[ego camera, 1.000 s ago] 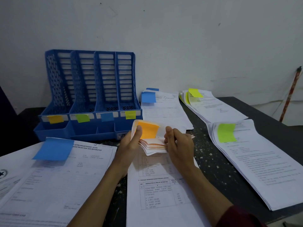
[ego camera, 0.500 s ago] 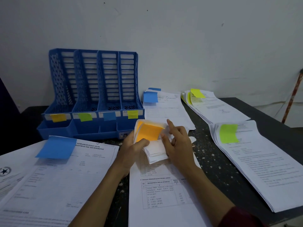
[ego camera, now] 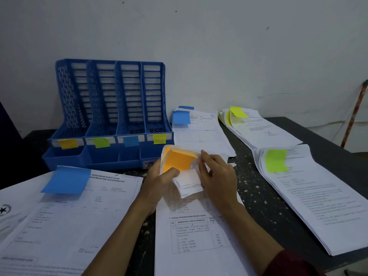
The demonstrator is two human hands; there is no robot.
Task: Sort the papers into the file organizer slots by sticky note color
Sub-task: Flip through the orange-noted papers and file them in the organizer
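Gripping the raised far end of the papers point(ego camera: 191, 226), our left hand point(ego camera: 159, 180) presses its thumb on the top orange note point(ego camera: 179, 160) and curls its fingers behind the sheets. Our right hand point(ego camera: 217, 176) pinches the same end at its right corner, fingertips on the sheet edges, as if to square or count them.

The papers lie with their long axis running from us straight toward the organizer point(ego camera: 111, 96). The near end is flat on the table point(ego camera: 264, 196), and the far end is bent up and back toward us, so both hands sit at the end that points to the slots.

The coming move turns on one relation. The hands are just in front of the organizer's right corner, beside the yellow slot point(ego camera: 159, 138), while the orange slot point(ego camera: 68, 144) is the leftmost of the four. The blue slot point(ego camera: 131, 140) and green slot point(ego camera: 101, 142) stand between them. We judge that the papers have to travel left across the whole front and somewhat away from us.

Our left hand is the nearer one to that slot and already has the firmer hold, so we expect it to lead while the right steadies the loose corner. Most of the papers' length hangs unsupported behind the grip; lifted by this end alone, the sheets may sag or fan out.
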